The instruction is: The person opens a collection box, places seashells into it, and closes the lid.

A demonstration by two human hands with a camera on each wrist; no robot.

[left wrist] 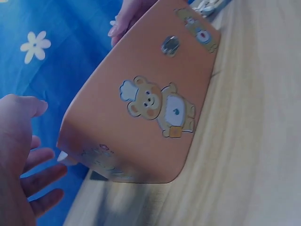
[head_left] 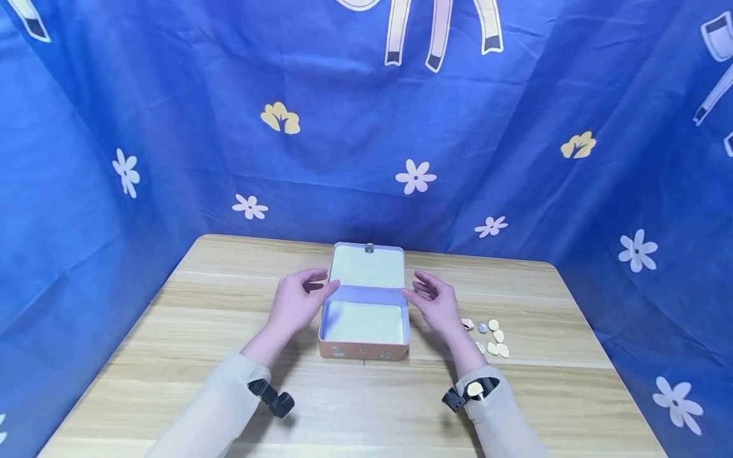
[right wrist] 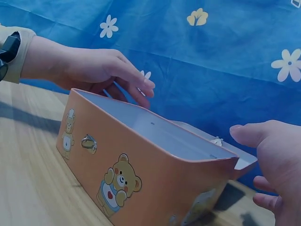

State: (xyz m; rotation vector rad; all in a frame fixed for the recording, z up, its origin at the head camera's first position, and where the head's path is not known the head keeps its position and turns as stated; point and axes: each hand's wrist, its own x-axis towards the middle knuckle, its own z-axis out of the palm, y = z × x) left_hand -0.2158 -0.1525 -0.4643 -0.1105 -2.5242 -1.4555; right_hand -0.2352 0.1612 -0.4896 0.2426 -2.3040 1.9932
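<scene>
On the wooden table (head_left: 172, 356), a little nearer the far edge than the person, an orange box (head_left: 363, 350) stands upright with its lid (head_left: 368, 267) tipped back toward the blue curtain (head_left: 343, 197). A small metal clasp (head_left: 369, 249) sits at the middle of the lid's far edge, and a metal loop (right wrist: 89, 143) is fixed on the front wall between two printed bears, the left one (left wrist: 155, 106) in a chef's hat. The left hand (head_left: 296, 298) is at the box's left side, its fingers loosely bent and spread apart, the thumb held away from them. The right hand (head_left: 436, 304) mirrors it on the other side, thumb and fingers parted and pinching nothing. Both wrist views show a gap between the near hand and the box. Right of the box, beyond the right hand, lie several small pale pieces (head_left: 499, 336) and one bluish piece (head_left: 483, 328). Black straps circle both pale sleeves (head_left: 214, 407).
</scene>
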